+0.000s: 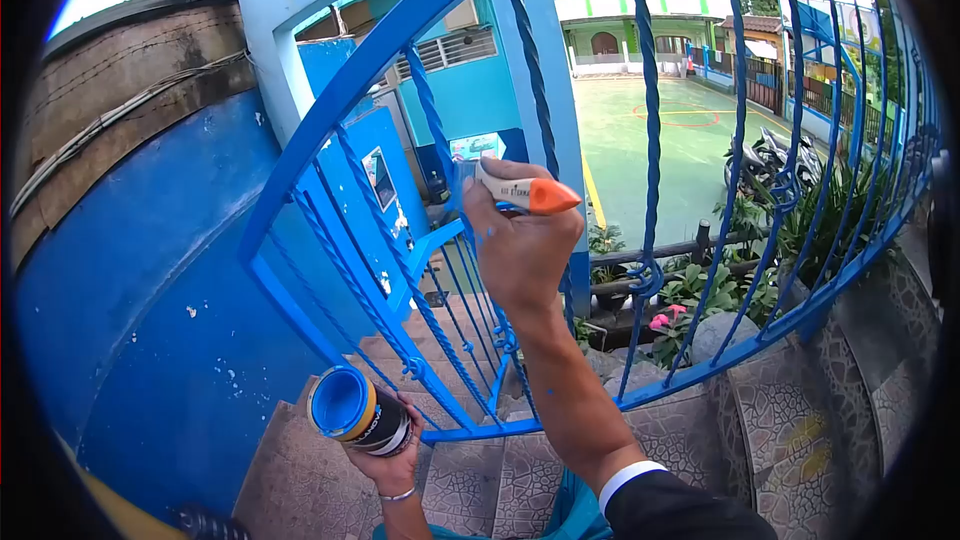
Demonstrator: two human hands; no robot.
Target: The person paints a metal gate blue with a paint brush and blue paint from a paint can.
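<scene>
Blue paint [338, 402]: inside the open can [378, 430], held low beside the railing [375, 58], above the steps [460, 492].
Left hand [393, 462]: wrapped around the can's side and base, probably to keep its mouth upward and the paint from spilling.
Right hand [530, 252]: pinching the brush [520, 193] near its bristles, thumb and fingers pressed together, likely for finer control than an end grip.
Brush: raised at a twisted bar [428, 105], orange handle end outward, perhaps so the bristles can meet the metal; contact cannot be told.
</scene>
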